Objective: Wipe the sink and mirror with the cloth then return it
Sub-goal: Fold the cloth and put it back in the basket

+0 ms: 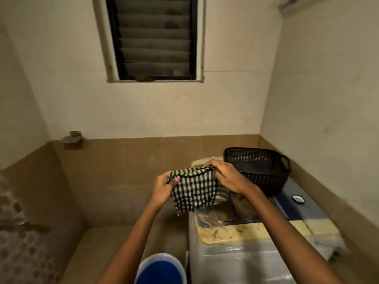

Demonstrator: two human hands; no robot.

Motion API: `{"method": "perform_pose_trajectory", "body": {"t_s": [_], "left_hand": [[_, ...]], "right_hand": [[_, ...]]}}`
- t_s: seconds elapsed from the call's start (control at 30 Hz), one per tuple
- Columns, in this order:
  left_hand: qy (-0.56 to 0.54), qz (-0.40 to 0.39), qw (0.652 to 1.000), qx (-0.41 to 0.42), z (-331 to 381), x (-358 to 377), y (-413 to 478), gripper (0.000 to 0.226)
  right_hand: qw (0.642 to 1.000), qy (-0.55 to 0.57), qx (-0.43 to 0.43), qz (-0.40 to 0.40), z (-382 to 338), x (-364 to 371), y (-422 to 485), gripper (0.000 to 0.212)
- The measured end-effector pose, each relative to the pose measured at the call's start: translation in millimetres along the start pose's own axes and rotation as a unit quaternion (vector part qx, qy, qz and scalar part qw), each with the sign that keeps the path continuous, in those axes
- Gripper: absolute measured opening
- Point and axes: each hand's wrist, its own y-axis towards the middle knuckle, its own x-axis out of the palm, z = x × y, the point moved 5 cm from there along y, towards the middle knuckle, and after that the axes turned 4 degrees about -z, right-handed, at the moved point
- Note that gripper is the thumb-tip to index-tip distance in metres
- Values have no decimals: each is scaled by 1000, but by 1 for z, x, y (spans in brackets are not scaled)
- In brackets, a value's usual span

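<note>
A black-and-white checked cloth (193, 190) hangs in the air between both hands, spread along its top edge. My left hand (164, 186) pinches its left corner. My right hand (227, 177) grips its right top edge. The cloth is held above the left end of a plastic-covered washing machine (235, 253). No sink or mirror is in view.
A black plastic basket (258, 167) stands on the machine's far end by the right wall. A blue bucket (160, 269) sits on the floor below my arms. A louvred window (153, 37) is in the back wall, and a small ledge (71, 139) juts out at the left corner.
</note>
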Motion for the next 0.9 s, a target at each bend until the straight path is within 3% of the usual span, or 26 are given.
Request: {"method": "perform_pose_trajectory", "body": {"t_s": [0.2, 0.33, 0.5, 0.57, 0.7, 0.8, 0.9], "left_hand": [[-75, -60, 995, -33, -2, 107, 63, 25], [-103, -59, 992, -44, 0, 157, 99, 35], [-168, -80, 982, -23, 8, 199, 127, 37], [-182, -124, 975, 1, 12, 210, 136, 33], [-54, -258, 963, 54, 9, 236, 142, 39], [68, -245, 966, 48, -3, 248, 145, 60], [162, -205, 964, 53, -12, 255, 149, 64]], "right_hand": [[991, 66, 114, 15, 94, -50, -29, 21], [985, 61, 158, 24, 142, -75, -41, 28], [972, 75, 203, 96, 196, -86, -47, 16], [961, 82, 225, 140, 215, -93, -47, 9], [945, 45, 271, 179, 242, -102, -44, 14], [957, 11, 257, 134, 249, -95, -34, 14], [958, -7, 262, 120, 255, -87, -27, 15]]}}
